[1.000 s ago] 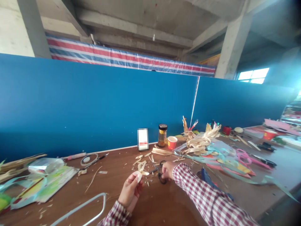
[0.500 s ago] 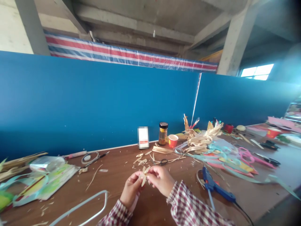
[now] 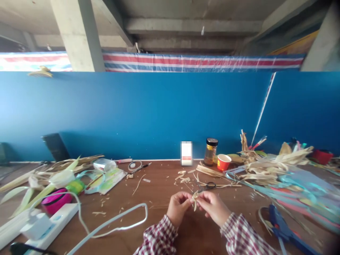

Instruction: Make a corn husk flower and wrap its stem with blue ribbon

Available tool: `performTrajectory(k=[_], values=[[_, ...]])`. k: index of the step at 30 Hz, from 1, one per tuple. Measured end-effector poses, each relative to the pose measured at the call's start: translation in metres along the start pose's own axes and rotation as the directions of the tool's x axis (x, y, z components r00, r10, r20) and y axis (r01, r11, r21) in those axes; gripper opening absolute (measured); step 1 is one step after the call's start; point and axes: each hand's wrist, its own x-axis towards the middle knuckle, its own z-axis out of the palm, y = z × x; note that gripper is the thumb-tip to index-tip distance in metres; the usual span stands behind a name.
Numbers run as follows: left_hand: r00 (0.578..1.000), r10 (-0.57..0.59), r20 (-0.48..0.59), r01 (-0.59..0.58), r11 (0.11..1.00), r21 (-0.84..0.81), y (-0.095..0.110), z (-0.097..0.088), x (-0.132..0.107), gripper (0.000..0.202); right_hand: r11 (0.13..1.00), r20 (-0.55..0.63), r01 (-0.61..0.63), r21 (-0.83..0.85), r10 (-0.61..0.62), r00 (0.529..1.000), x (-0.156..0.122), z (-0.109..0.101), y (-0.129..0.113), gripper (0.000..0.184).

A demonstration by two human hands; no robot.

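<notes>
1. The dark-lidded jar (image 3: 210, 154) stands upright at the far side of the brown table (image 3: 156, 198), by the blue partition (image 3: 148, 113).
2. The small pale husk piece (image 3: 195, 205) is nearer the person than the jar and a little to its left, held up in front of the chest.
3. The left hand (image 3: 177, 209), also nearer than the jar and to its left, has its grip closed, thumb and fingertip pinching the husk piece.
4. The right hand (image 3: 214, 207), almost straight in front of the jar, pinches the same piece from the other side; its grip is closed too.
5. Between jar and hands lie dark-handled scissors (image 3: 211, 185), only partly visible, among husk scraps (image 3: 183, 180).
6. Just right of the jar stands a red paper cup (image 3: 224, 163); farther right is a husk bundle (image 3: 276, 165).
7. Nearer than the jar and well to its right lies a blue glue gun (image 3: 281, 226).
8. Far left of the jar, and nearer, a white power strip (image 3: 65, 214) lies beside a pink pouch (image 3: 57, 202).
</notes>
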Motion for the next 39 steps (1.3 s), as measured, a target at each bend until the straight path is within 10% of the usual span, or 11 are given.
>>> performTrajectory(k=[39], values=[[1.000, 0.001, 0.001, -0.001, 0.999, -0.033, 0.0058, 0.0049, -0.0069, 0.028, 0.997, 0.112, 0.014, -0.072, -0.006, 0.994, 0.0013, -0.0070, -0.0098, 0.029]])
